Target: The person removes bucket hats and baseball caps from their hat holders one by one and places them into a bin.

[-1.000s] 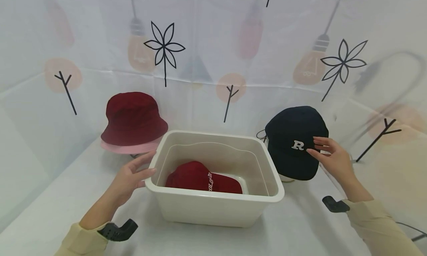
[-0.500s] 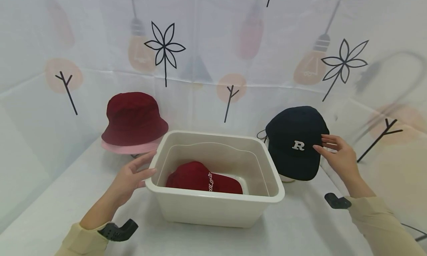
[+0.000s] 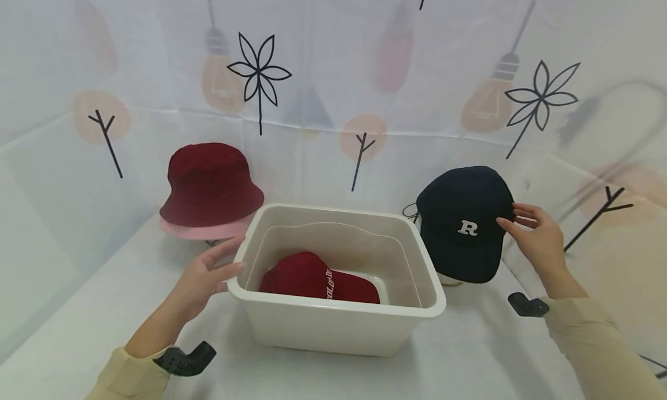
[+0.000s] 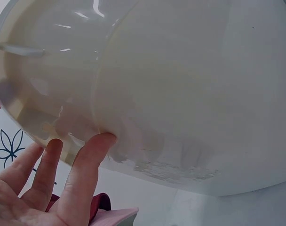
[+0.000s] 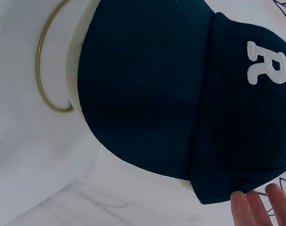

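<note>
My left hand point(image 3: 198, 281) holds the left rim of a cream plastic bin point(image 3: 333, 322), the thumb laid at the rim. In the left wrist view several fingers point(image 4: 89, 160) press the bin's outer wall under the rim. A dark red baseball cap point(image 3: 297, 275) with white lettering lies inside the bin. To the right, a dark navy baseball cap point(image 3: 458, 200) with a white R sits on a stand. My right hand point(image 3: 539, 238) is at that cap's right edge, its thumb overlapping the front. The right wrist view shows its fingertips point(image 5: 239, 202) right at the edge, fingers fairly straight.
A dark red bucket hat point(image 3: 208, 183) sits over a pink brim point(image 3: 208, 228) at the left, behind the bin. A gold wire loop point(image 5: 39, 70) and cream material point(image 5: 75, 66) show under the navy cap. A printed cloth point(image 3: 312, 87) hangs behind the white table point(image 3: 458, 353).
My right hand has slid rightward and slightly up, from the front of the navy cap to its right edge. The left hand and the bin stay put.
</note>
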Demonstrator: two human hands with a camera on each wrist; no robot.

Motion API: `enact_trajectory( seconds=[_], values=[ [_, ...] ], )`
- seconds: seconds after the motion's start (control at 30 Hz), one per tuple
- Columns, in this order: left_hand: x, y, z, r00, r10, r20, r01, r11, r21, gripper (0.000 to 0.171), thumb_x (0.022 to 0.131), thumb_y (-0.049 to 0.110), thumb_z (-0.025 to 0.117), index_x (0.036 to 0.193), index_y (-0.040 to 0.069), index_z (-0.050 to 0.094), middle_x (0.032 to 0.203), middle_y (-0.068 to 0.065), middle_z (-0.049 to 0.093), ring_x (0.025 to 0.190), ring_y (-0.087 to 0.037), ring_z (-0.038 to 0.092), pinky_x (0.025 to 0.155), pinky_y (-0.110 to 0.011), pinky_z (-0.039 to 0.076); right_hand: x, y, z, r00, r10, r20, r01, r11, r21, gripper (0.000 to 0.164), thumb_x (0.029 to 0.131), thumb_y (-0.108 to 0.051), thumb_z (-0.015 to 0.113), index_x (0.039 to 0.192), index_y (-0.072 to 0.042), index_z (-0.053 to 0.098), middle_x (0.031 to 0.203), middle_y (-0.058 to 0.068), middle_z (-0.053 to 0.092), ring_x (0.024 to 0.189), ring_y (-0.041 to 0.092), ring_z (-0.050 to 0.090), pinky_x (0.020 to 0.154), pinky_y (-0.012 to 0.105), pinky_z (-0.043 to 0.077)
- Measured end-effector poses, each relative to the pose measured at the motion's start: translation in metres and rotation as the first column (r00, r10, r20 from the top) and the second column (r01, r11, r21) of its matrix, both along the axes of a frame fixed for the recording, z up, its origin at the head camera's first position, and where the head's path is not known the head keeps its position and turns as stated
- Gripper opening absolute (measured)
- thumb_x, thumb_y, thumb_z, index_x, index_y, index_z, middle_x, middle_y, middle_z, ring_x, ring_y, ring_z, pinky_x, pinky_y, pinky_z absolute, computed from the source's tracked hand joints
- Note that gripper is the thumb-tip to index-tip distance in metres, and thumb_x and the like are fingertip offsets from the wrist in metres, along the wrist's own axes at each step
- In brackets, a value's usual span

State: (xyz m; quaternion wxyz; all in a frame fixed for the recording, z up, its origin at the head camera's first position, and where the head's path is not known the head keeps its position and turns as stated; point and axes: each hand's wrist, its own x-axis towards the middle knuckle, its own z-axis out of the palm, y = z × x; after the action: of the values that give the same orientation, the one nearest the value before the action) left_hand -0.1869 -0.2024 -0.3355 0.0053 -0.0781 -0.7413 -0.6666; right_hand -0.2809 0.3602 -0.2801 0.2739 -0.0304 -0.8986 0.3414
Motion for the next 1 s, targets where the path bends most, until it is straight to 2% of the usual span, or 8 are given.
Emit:
enact_trajectory(
  seconds=[0.4,0.5,0.57,0.63,0.7,0.8,0.9,1.0],
  values=[
    [0.0,-0.001,0.001,1.0,-0.004,0.006,0.003,1.0,0.009,0.063,0.089,0.017,0.063,0.144,0.01,0.034,0.142,-0.016,0.035,0.126,-0.04,0.037,0.087,-0.05,0.046,-0.013,-0.001,0.007,0.995,-0.007,0.097,0.015,0.997,-0.074,0.07,0.087,-0.045,0.059,0.139,-0.002,0.039,0.134,0.026,0.043,0.118,0.043,0.044,0.067,0.016,0.039],
    [0.0,0.0,0.001,1.0,-0.002,0.007,0.002,1.0,0.01,0.063,0.089,0.016,0.063,0.144,0.01,0.034,0.142,-0.016,0.035,0.125,-0.04,0.038,0.086,-0.049,0.047,-0.017,-0.003,0.009,0.994,0.007,0.109,0.001,0.997,-0.078,0.072,0.088,-0.045,0.058,0.14,-0.001,0.037,0.136,0.026,0.04,0.12,0.044,0.042,0.081,0.034,0.047],
    [0.0,0.0,0.001,1.0,0.0,0.008,0.0,1.0,0.01,0.063,0.089,0.016,0.063,0.144,0.011,0.034,0.142,-0.016,0.035,0.125,-0.04,0.038,0.087,-0.049,0.047,-0.018,-0.004,0.01,0.992,0.024,0.123,-0.013,0.996,-0.09,0.073,0.088,-0.045,0.057,0.141,-0.001,0.034,0.138,0.028,0.037,0.122,0.045,0.039,0.089,0.049,0.043],
    [0.0,0.0,0.001,1.0,0.002,0.009,-0.002,1.0,0.005,0.063,0.089,0.017,0.063,0.144,0.011,0.034,0.142,-0.016,0.034,0.126,-0.041,0.037,0.087,-0.05,0.046,-0.019,-0.006,0.011,0.991,0.037,0.132,-0.023,0.994,-0.102,0.074,0.089,-0.044,0.057,0.142,0.0,0.032,0.139,0.028,0.035,0.123,0.046,0.038,0.093,0.057,0.038],
    [0.0,0.0,0.001,1.0,0.004,0.01,-0.004,1.0,0.001,0.063,0.089,0.018,0.063,0.144,0.011,0.034,0.142,-0.016,0.034,0.126,-0.041,0.037,0.087,-0.05,0.046,-0.019,-0.007,0.012,0.99,0.041,0.136,-0.027,0.994,-0.102,0.074,0.089,-0.043,0.057,0.142,0.001,0.031,0.139,0.029,0.035,0.122,0.046,0.038,0.092,0.052,0.041],
    [0.0,0.0,0.001,1.0,0.002,0.009,-0.002,1.0,0.004,0.063,0.089,0.017,0.063,0.145,0.01,0.034,0.142,-0.017,0.034,0.126,-0.041,0.037,0.087,-0.05,0.046,-0.018,-0.008,0.014,0.99,0.047,0.132,-0.036,0.996,-0.086,0.073,0.089,-0.042,0.057,0.141,0.002,0.032,0.137,0.03,0.036,0.115,0.042,0.046,0.079,0.029,0.048],
    [0.0,0.0,0.0,1.0,0.0,0.006,0.0,1.0,0.01,0.063,0.089,0.016,0.063,0.144,0.01,0.034,0.142,-0.017,0.035,0.125,-0.041,0.038,0.086,-0.049,0.047,-0.019,-0.009,0.015,0.989,0.077,0.129,-0.064,0.993,-0.103,0.072,0.09,-0.039,0.057,0.14,0.005,0.031,0.137,0.033,0.033,0.087,0.019,0.057,0.061,0.012,0.046],
    [0.0,0.0,0.0,1.0,0.001,0.004,-0.001,1.0,0.008,0.063,0.089,0.017,0.063,0.144,0.011,0.034,0.142,-0.016,0.035,0.125,-0.041,0.038,0.086,-0.049,0.047,-0.019,-0.01,0.015,0.987,0.107,0.119,-0.089,0.985,-0.149,0.066,0.092,-0.032,0.056,0.138,0.009,0.03,0.136,0.035,0.031,0.068,-0.005,0.047,0.055,0.012,0.049]
  ],
)
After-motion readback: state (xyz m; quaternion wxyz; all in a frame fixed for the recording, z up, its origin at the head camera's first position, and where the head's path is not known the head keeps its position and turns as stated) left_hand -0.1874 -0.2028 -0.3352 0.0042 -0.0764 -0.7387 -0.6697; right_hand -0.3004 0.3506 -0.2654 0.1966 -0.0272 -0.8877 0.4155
